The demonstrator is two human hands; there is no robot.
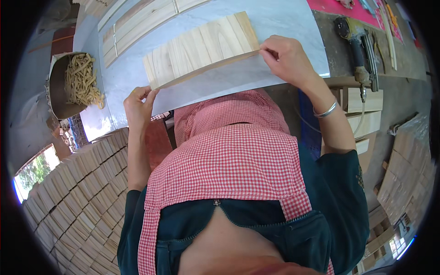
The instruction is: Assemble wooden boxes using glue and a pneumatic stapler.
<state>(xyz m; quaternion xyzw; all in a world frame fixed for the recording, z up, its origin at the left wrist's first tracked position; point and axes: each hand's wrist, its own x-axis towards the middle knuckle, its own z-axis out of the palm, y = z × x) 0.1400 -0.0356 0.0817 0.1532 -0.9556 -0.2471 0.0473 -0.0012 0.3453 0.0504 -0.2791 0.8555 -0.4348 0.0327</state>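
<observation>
A pale wooden board (pixel 201 46) with wavy grain lies lengthwise on the light, marbled tabletop (pixel 220 88) in front of me. At its near left corner, my left hand (pixel 138 106) is closed, thumb and fingertips pinching the edge. My right hand (pixel 288 59), a metal bangle on its wrist, has its fingers curled closed on the near right corner. Behind the board, a bundle of wooden pieces (pixel 142 28) is bound with thin pale bands.
An open bin (pixel 57 89) of tan strips, perhaps rubber bands, stands left of the table. An air-driven hand tool (pixel 355 50) with a hose lies on the right bench. Stacked wood (pixel 78 197) fills the lower left; a plastic-wrapped stack (pixel 408 160) stands right.
</observation>
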